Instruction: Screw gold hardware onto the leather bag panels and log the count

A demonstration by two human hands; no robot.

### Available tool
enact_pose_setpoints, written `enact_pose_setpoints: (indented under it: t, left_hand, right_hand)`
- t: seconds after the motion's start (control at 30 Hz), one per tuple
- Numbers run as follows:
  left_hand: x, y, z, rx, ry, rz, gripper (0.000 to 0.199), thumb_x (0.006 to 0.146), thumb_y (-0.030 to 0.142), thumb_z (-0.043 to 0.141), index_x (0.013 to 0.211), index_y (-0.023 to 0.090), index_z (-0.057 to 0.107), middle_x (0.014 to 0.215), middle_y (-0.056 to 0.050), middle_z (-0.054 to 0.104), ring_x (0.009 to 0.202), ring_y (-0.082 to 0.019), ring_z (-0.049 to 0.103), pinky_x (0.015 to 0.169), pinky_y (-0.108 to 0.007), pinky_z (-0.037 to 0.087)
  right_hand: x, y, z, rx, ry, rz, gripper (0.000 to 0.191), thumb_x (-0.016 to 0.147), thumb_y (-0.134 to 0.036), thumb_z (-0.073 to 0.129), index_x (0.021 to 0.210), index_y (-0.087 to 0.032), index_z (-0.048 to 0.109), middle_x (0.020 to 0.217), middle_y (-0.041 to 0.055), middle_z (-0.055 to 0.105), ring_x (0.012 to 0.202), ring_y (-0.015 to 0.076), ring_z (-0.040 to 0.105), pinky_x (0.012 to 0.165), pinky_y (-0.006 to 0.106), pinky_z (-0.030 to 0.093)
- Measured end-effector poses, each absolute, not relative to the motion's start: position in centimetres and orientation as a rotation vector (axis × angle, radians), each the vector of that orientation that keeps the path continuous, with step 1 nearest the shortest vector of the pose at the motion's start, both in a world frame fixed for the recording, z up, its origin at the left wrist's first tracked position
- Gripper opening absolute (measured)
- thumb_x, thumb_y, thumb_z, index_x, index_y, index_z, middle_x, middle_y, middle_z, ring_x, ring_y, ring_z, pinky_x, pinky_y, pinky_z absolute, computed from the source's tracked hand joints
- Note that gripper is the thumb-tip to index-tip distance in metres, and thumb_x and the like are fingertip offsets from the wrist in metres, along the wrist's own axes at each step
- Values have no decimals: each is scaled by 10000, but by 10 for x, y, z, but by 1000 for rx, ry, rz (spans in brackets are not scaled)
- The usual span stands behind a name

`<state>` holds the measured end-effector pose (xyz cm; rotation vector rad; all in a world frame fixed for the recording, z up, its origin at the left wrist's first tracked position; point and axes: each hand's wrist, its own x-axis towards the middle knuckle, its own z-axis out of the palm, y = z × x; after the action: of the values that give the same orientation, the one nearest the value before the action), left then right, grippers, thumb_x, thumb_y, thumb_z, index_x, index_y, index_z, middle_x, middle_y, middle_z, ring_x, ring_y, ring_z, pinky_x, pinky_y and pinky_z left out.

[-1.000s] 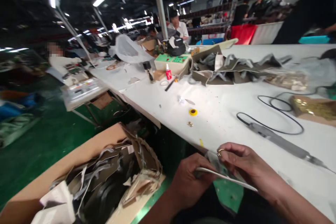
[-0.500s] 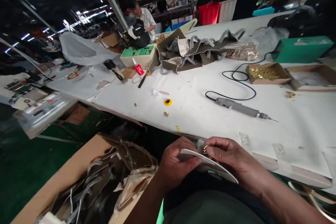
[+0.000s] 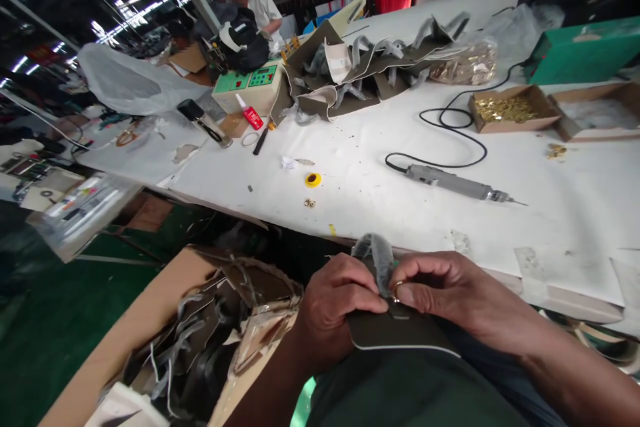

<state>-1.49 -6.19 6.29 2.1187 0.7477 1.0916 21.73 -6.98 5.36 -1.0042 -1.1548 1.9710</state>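
My left hand (image 3: 336,303) is closed on the left edge of a dark olive panel (image 3: 395,331) with a pale rim, held over my lap at the table's front edge. A loop of plastic-wrapped strap (image 3: 383,260) rises from the panel between my hands. Between thumb and forefinger, my right hand (image 3: 440,287) pinches a small gold metal fitting (image 3: 397,287) close to the panel's face, near the strap. Whether the fitting touches the panel is hidden by my fingers.
On the white table (image 3: 350,207) lie a corded electric screwdriver (image 3: 450,183), a yellow ring-shaped item (image 3: 313,179) and a box of gold fittings (image 3: 505,110). More olive panels (image 3: 350,80) are stacked behind. A carton (image 3: 125,327) of similar pieces stands at lower left. Another person (image 3: 260,3) sits across.
The panel has turned from nearly edge-on, pale side up, to show its dark face and the strap loop. My right hand has brought the gold fitting close to that face. The view has tilted down.
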Motion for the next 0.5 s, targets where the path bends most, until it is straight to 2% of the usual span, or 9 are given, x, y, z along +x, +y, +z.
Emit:
enact_pose_setpoints:
  t: [0.3,0.5]
  left_hand:
    - [-12,-63,64,2153,775,1107,56,890,228,797,901,208,746,899,-52,716,864,-170,675,786,-323,564]
    - [-13,-65,56,2194,790,1103,126,855,131,797,927,214,733,933,-45,720,873,-162,676,794,-319,563]
  right_hand:
    - [219,-71,56,-1008,-1342,1843,254,923,-447,758,902,-193,750,839,-3,637,761,130,519,666,239,404]
    - [219,-69,51,-1035,-1371,1865,273,901,-463,780,886,-191,758,820,0,638,760,131,516,670,242,398]
